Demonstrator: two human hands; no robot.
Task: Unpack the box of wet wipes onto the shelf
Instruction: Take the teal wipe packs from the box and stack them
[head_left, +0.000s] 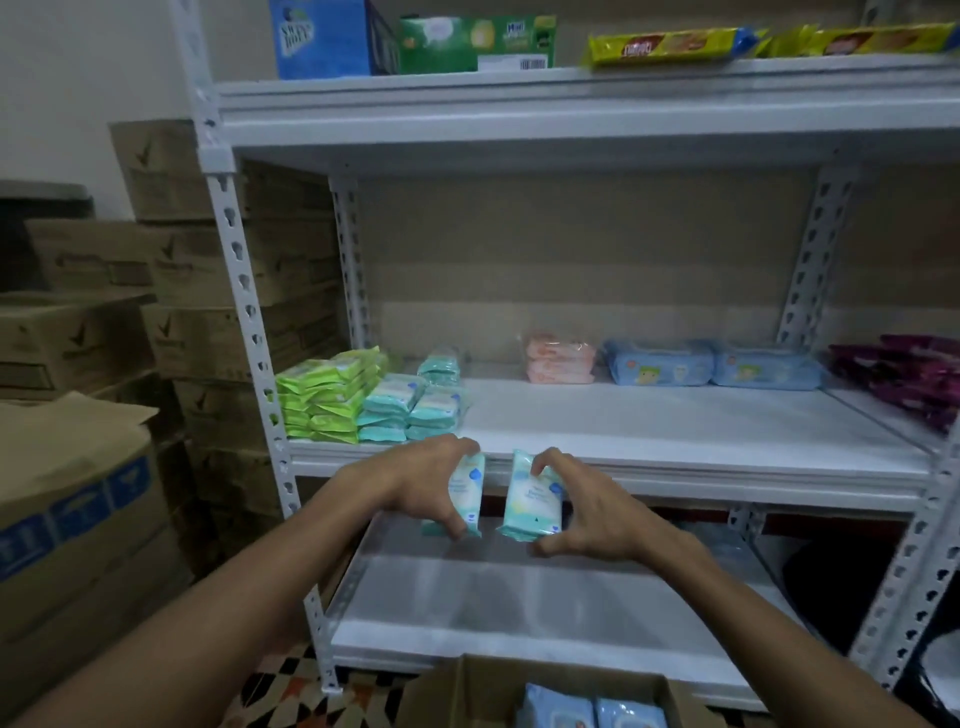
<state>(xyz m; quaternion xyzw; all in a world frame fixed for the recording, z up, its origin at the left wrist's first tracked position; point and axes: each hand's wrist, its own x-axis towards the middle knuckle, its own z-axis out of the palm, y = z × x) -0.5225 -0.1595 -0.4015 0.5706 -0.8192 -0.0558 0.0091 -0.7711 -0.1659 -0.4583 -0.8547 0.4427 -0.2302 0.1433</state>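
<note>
My left hand (428, 480) grips a small teal wet wipes pack (467, 493) held upright, just below the front edge of the middle shelf (675, 431). My right hand (582, 506) grips a second teal pack (530, 501) beside it, a small gap between the two. On the shelf's left stand stacks of matching teal packs (410, 410) next to green packs (327, 395). The open cardboard box (467, 691) sits at the bottom of view with blue wipes packs (592, 709) inside.
Pink packs (561, 358), blue packs (711, 364) and purple packs (914, 379) lie along the shelf's back and right. The lower shelf (519, 597) is behind my hands. Cardboard cartons (78, 338) are stacked left of the white upright (249, 312). Snack boxes fill the top shelf (519, 98).
</note>
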